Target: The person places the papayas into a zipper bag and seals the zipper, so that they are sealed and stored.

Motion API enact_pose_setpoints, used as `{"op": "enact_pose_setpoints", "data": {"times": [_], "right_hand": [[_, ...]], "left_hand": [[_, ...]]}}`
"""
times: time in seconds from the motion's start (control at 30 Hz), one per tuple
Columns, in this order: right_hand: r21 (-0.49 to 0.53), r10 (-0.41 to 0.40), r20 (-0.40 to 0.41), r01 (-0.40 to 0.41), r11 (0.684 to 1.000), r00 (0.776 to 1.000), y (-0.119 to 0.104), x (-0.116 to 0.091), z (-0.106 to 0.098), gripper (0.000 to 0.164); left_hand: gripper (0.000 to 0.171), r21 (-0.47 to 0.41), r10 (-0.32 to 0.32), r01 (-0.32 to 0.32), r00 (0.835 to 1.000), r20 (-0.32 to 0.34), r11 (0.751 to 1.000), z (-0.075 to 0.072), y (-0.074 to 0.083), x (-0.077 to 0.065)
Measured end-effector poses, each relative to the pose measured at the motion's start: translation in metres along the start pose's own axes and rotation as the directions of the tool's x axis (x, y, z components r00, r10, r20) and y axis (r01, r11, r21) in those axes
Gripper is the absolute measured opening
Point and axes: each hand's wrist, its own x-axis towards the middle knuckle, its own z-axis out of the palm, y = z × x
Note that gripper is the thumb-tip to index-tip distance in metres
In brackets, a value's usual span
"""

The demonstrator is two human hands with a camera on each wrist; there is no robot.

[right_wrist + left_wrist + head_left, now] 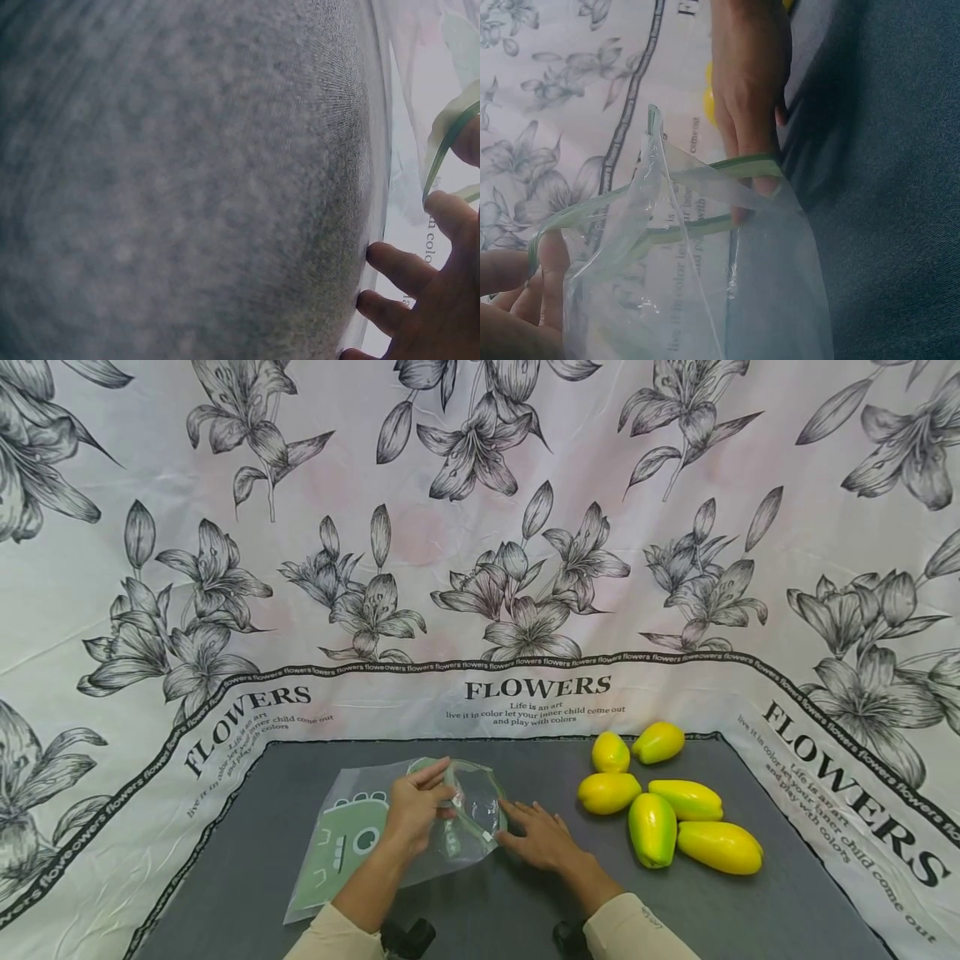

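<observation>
A clear plastic zip bag with a green zip edge and a green cartoon face print lies across the middle left of the table. Its mouth gapes toward the right. My left hand pinches the rim of the mouth between thumb and fingers; the left wrist view shows those fingertips at the green edge. On the other side, my right hand has its fingers spread and fairly straight, touching the rim. Through the film in the left wrist view, the right hand's fingers meet the green strip.
Several yellow-green fruits that look like papayas lie in a group right of my right hand. The grey tabletop ends at a white flower-printed cloth behind and at the sides. Black straps sit at both wrists.
</observation>
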Motion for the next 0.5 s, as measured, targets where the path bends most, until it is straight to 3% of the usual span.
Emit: {"op": "enact_pose_setpoints", "data": {"times": [0.23,0.5], "right_hand": [[0.001,0.004,-0.002,-0.004,1.0,1.0,-0.001,0.001,0.0,0.066],[0.004,-0.013,-0.014,0.013,1.0,1.0,-0.001,-0.001,0.0,0.065]], "left_hand": [[0.044,0.013,-0.009,0.009,1.0,0.003,1.0,-0.002,0.0,-0.002],[0.044,0.063,-0.033,0.028,0.997,0.073,0.998,-0.001,-0.011,-0.005]]}}
